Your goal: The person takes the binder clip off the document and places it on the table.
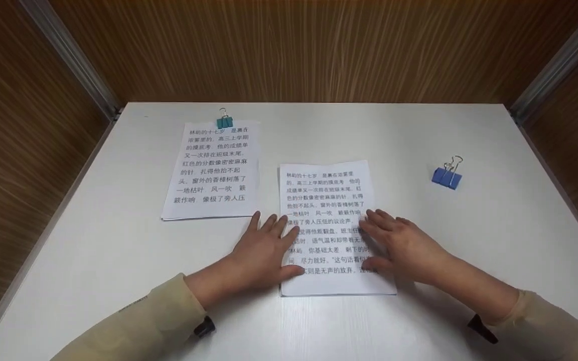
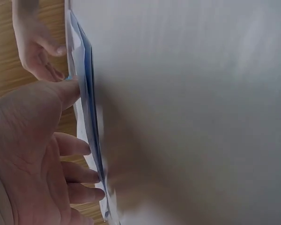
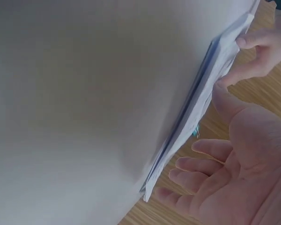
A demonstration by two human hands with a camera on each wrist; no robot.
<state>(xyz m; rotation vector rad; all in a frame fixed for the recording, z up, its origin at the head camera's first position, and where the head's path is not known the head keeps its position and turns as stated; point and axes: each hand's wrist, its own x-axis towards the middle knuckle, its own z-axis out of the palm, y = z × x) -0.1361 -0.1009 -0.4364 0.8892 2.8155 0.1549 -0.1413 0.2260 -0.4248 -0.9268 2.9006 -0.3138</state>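
A stack of printed paper sheets (image 1: 336, 287) lies on the table in front of me, its top edge slightly wavy. My left hand (image 1: 266, 253) rests along the stack's left edge with fingers spread and thumb over the lower corner area. On the opposite edge, my right hand (image 1: 404, 248) touches the paper with fingers extended and the thumb on the printed side. In the left wrist view, the paper edges (image 2: 90, 93) show small gaps between sheets. The right wrist view shows the stack (image 3: 196, 108) edge-on beside the fingers.
To the left lies another printed stack (image 1: 213, 170) with a teal binder clip (image 1: 225, 122) on its top edge. A blue binder clip (image 1: 447, 178) sits on the white table (image 1: 349, 133) to the right. Wood-grain panels (image 1: 294, 55) enclose the back and sides.
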